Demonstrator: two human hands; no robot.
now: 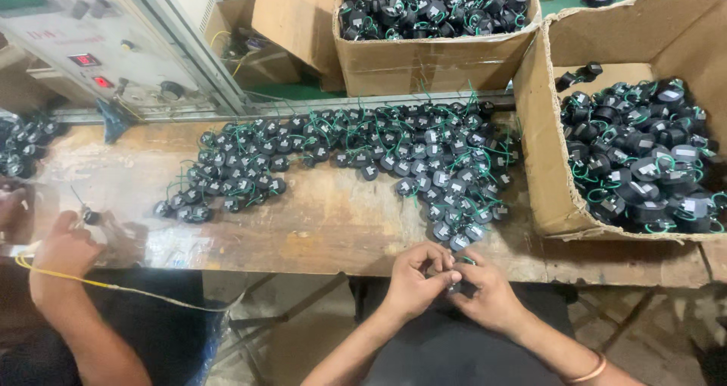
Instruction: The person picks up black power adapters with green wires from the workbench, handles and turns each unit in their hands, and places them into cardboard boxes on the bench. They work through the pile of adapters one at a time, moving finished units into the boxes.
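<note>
A long worn wooden bench (333, 219) runs across the view, its near edge passing just under the person's hands. A broad spread of small black round parts with green wires (394, 155) covers its far half, leaving a bare strip of wood along the near edge from the middle leftward. At the right end an open cardboard box (541, 166) full of the same parts crowds the bench edge; a second filled cardboard box (432, 60) stands behind the pile. A grey control cabinet (98, 45) rises at the far left.

The left hand (413, 280) and right hand (485, 291) meet just off the near edge, fingers curled close around one small black part (453, 286), which is mostly hidden, so the grip is probably a pinch from both sides. At the left, a co-worker's hand (64, 246) holds another small part (92, 217) over the bench.
</note>
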